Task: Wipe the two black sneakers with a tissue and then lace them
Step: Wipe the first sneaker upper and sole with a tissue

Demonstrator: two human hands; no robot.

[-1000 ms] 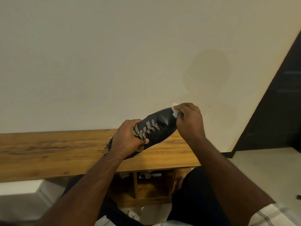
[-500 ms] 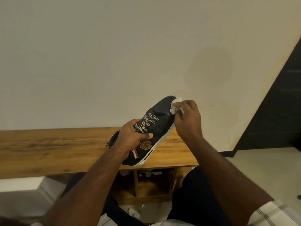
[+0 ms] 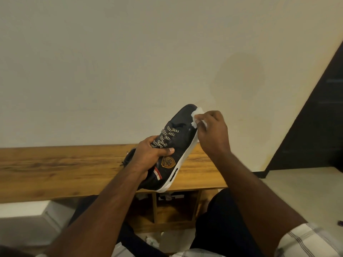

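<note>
- Head view: a black sneaker (image 3: pixel 178 145) with a white sole is held up in the air above the wooden table (image 3: pixel 65 169), toe raised and pointed away toward the wall (image 3: pixel 130 62), heel lowered toward the person.
- The left hand (image 3: pixel 150 154) is wrapped round the middle of the sneaker, fingers curled over the laced part and thumb laid along the side just above a gold crest patch (image 3: pixel 168 161); the heel end is hidden behind this hand and wrist.
- Checkered black-and-white laces (image 3: pixel 168 135) are seen threaded across the upper, just beyond the left hand's fingers.
- A white tissue (image 3: pixel 197 115) is pinched in the curled fingers of the right hand (image 3: pixel 212 130) and is pressed against the toe cap, at the sneaker's right edge where upper meets sole.
- The right hand is placed beside and slightly above the toe, so that the sneaker lies between the two hands, the left at mid-shoe and the right at the tip.
- A small red-and-white tag (image 3: pixel 157 173) is visible on the sneaker's side, below the crest.
- Something dark (image 3: pixel 128 158) lies on the table behind the left wrist; what it is cannot be told.
- Open wooden compartments (image 3: pixel 174 208) are seen beneath the table top, between the person's knees.
</note>
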